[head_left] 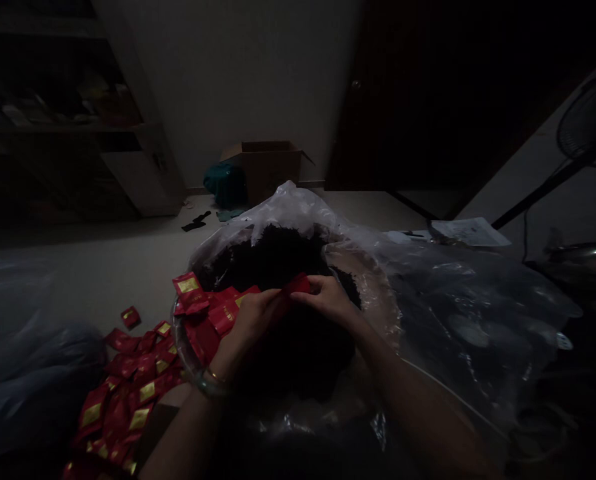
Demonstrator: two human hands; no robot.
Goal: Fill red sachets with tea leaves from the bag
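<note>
A small red packet [299, 284] is held over a large plastic-lined container [395, 313]. My right hand [332, 299] pinches its right side between thumb and fingers. The fingers of my left hand [256, 312] are closed on its lower left side, partly hidden by the hand itself. Beneath both hands lies a heap of dark, loose, shredded material that looks like dried leaves [278, 257]. Red packets with gold labels [223, 313] rest at the container's left side, close to my left hand. The dim light hides the packet's opening.
More red packets [123, 407] are piled on the floor at the left. Clear plastic sheeting [458, 320] spreads to the right. Behind the container stand an open cardboard box [273, 167] and a teal bag [225, 183]. Shelves [68, 127] line the left; a fan [591, 120] stands right.
</note>
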